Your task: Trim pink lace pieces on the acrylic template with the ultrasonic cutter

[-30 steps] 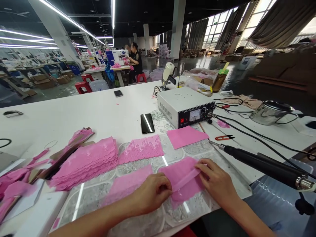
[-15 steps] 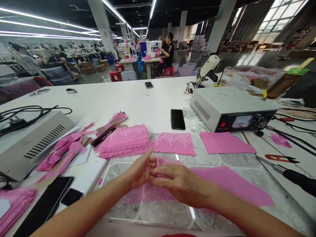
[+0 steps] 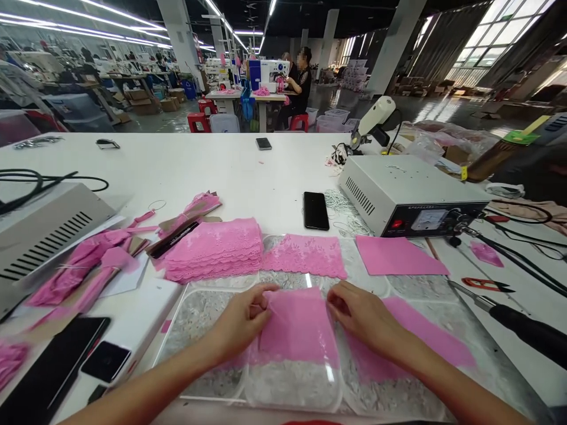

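A thin, plain pink fabric piece lies flat in front of me on a clear plastic sheet with raised outlines. My left hand is closed, its thumb and fingers pinching the piece's upper left edge. At the opposite edge is my right hand, fingers curled together on the fabric; the exact grip is partly hidden. Just beyond lies a single lace-patterned pink piece, beside a stack of scalloped pink lace pieces. Another sheer pink piece extends out from under my right forearm.
A pink sheet lies before a grey power box at right. A black-handled hot-tip tool and red snips lie nearby. Black phone is behind. Pink bundles and another grey box sit left.
My hands were close together over the folded pink fabric; now they are apart, one at each side, and the piece is spread flat. The view has tilted slightly downward.
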`<state>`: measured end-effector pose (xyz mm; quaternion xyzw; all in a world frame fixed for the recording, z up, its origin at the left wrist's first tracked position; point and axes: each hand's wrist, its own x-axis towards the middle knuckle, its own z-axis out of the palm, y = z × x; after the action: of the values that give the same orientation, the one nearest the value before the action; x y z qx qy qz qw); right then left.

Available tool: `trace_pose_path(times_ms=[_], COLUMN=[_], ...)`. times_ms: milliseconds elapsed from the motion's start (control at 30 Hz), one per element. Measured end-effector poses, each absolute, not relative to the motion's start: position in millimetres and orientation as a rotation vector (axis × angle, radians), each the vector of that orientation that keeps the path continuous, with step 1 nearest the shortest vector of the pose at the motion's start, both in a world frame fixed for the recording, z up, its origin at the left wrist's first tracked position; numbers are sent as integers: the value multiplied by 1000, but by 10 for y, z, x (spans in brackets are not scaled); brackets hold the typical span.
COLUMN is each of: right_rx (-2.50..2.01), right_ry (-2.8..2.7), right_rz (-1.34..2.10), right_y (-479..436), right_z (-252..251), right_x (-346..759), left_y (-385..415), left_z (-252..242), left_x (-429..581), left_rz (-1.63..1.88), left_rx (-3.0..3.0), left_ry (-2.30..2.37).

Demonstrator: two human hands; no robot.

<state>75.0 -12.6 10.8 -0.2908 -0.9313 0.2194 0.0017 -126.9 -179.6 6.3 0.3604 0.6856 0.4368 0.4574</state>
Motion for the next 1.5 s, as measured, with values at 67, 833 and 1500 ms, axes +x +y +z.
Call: trace_pose_path(times_ms=[67, 833, 1500], right_rx=[-913, -890, -407], right_ry=[-2932, -3051, -2896], right_rz=[717, 590, 647], right_y=[-119, -57, -370], right_z=[110, 186, -57], right_x=[714, 357, 985], left_y=[-1832, -2310, -2108], left_z=[116, 502, 54], left_x=[-1257, -1555, -1439], left_rz=[950, 224, 157], left_rx=[1085, 1719, 2488], left_ry=[1765, 1960, 1653])
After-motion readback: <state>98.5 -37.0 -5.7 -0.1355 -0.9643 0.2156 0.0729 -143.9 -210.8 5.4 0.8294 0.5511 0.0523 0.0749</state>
